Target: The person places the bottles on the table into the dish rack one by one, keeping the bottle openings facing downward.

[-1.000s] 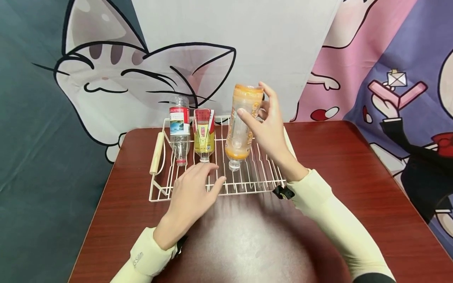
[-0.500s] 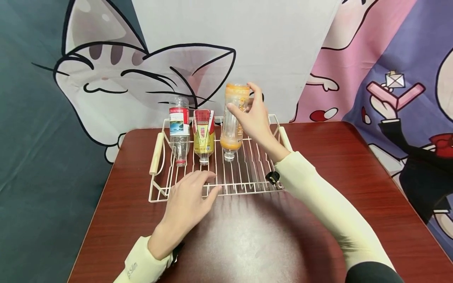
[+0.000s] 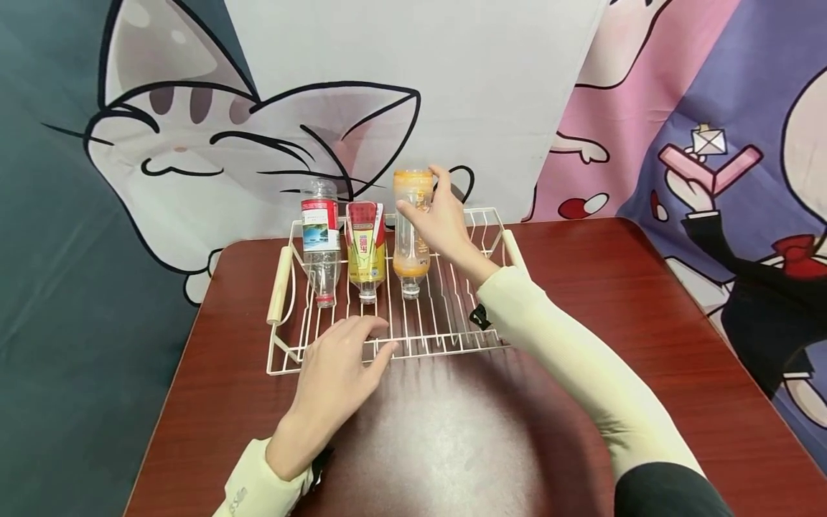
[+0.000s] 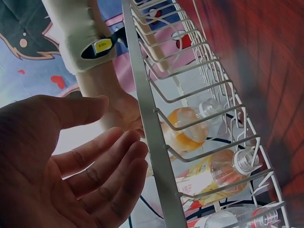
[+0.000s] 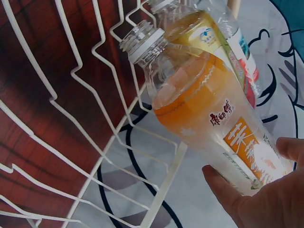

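In the head view, a plastic bottle with an orange-and-clear label [image 3: 408, 267] stands neck down in a white wire rack [image 3: 281, 287]. My right hand [image 3: 446, 224] grips it near its upturned base, fingers and thumb around its sides. The right wrist view shows the capless neck of this orange-labelled bottle [image 5: 213, 118] beside the rack wires. To its left, a red-and-yellow labelled bottle [image 3: 366, 251] and a clear bottle with a red-and-blue label [image 3: 320, 233] also stand upside down. My left hand [image 3: 336, 370] hovers at the rack's front edge, fingers loosely bent, holding nothing.
The rack has wooden handles at both ends, the right handle [image 3: 515, 253] partly behind my arm. It stands on a reddish-brown table [image 3: 581, 287]. A cloth backdrop [image 3: 497, 86] with cartoon figures hangs close behind.
My right hand has brought the orange-labelled bottle leftward and down into the rack, beside the other two, and the bottle has straightened. My left hand has drawn slightly back toward me.
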Available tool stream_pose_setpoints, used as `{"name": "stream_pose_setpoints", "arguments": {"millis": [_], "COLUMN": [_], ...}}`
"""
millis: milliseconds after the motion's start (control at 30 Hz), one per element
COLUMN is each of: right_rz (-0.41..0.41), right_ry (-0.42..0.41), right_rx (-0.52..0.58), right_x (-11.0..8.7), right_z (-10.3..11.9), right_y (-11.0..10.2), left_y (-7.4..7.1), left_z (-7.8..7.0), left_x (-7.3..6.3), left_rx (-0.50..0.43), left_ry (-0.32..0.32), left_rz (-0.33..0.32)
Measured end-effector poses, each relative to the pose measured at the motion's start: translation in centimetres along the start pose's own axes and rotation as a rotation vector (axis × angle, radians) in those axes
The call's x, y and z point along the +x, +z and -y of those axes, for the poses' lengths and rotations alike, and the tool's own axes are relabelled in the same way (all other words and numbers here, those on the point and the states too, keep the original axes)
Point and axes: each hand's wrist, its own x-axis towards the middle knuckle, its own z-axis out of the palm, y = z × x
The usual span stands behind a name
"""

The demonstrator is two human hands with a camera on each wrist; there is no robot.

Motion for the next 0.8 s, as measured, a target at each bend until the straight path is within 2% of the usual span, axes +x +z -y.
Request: {"name": "stream_pose_setpoints", "arguments": {"millis": [200,333,467,567,700,800], "right_rz": [0.013,0.027,0.03,0.032,0.038,0.038], "right_ry": [0.008,0.025,0.043,0.059,0.064,0.059], "right_rx": [-0.009,-0.029,-0.036,-0.031,-0.027,-0.021], "right_x": [0.3,0.6,0.8,1.1,1.2,1.3], "right_z": [-0.6,-1.0,-1.5,-1.7,-1.8,-1.7], "right_y": [0.5,0.7,0.8,0.9,1.0,1.1], "left_y": [0.1,-0.3,-1.1,-1.9,-2.9,-3.5], "left_z": [0.0,0.4,1.4,2.5,4.0,4.9], "left_x": [-0.1,0.0,0.2,0.3,0.1,0.0], "left_rx": [0.001,0.015,0.024,0.034,0.069,0.092], "left_ry": [-0.001,-0.048,-0.166,-0.288,-0.43,-0.498], "left_rz": [0.002,0.036,0.084,0.136,0.233,0.297]}}
